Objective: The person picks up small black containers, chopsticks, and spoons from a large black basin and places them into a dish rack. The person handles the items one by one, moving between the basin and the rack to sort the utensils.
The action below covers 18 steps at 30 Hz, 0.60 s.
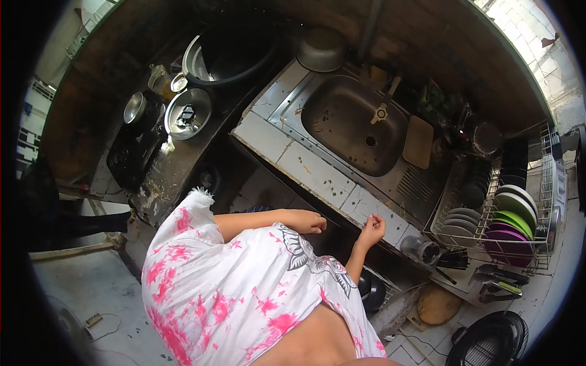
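Note:
In front of the patterned shirt, my left hand (307,222) hangs short of the counter with its fingers curled and nothing visible in it. My right hand (374,228) is at the front edge of the white tiled counter (284,145), thumb and fingertips close together; whether they pinch something small cannot be told. Green bits and a few orange shreds lie scattered on the tiles. Beyond them is a steel sink (339,123) with more scraps in its basin. A tap with a pale handle (380,113) stands over it, and a tan board (418,142) lies on its right side.
Right of the sink, a wire dish rack (512,244) holds plates and bowls, with a glass jar (419,249) near it. A metal pot (321,50) stands behind the sink. At left are a large dark basin (229,80), a steel bowl (187,130) and a black stove (135,155).

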Available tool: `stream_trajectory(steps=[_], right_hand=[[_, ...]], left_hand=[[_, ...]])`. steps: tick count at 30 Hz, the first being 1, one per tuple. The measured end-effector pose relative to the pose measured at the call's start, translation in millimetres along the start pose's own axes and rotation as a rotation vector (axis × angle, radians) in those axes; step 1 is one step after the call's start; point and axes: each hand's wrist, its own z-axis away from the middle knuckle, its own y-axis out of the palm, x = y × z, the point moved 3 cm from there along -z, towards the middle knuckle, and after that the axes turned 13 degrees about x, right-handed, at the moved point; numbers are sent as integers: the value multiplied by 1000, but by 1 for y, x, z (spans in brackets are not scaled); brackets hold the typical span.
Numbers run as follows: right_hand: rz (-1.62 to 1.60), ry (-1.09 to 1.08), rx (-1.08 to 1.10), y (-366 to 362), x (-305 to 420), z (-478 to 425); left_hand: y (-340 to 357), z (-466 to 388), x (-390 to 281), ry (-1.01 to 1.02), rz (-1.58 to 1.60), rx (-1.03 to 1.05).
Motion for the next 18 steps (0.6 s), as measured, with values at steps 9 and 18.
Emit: stream_trajectory(steps=[9,18], right_hand=[[11,110,274,182,12,12],[21,88,666,390,43,65]], left_hand=[[-32,141,80,-77,124,-111],[-64,296,176,-187,244,-541]])
